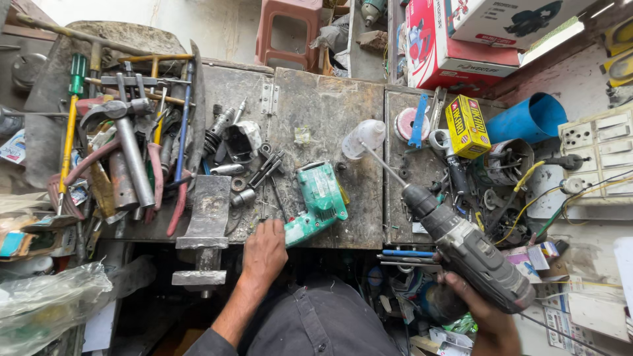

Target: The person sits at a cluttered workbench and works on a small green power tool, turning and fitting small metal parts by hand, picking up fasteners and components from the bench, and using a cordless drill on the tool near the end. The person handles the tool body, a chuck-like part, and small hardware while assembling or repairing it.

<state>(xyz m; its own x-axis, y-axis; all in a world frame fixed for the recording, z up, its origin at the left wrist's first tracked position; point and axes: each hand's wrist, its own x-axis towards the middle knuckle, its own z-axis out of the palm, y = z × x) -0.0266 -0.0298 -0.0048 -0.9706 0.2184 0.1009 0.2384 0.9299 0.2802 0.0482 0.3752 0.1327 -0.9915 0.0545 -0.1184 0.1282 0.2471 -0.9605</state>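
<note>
Green drill body: position relative to both hands

Green drill body (318, 201) lies flat on the metal-topped table (330, 112), just in front of the person and close to the near edge. Its long axis runs from far-right to near-left, with the near end angled toward the left hand (264, 250).

Left hand: rests palm down on the table edge, fingers spread and extended, their tips just beside, perhaps touching, the near end of the green body. It holds nothing. This is the nearer hand.

Right hand (478, 306): closed around the grip of a grey cordless drill (471, 254), held off the table, to the right of and nearer the person than the green body. The long bit (382, 165) points far-left, toward a white plastic cap (364, 137) beyond the green body.

Adjacent items: loose spanners and sockets (260, 175) lie to the left of the green body; a yellow box (467, 125) stands well apart to the right.
</note>
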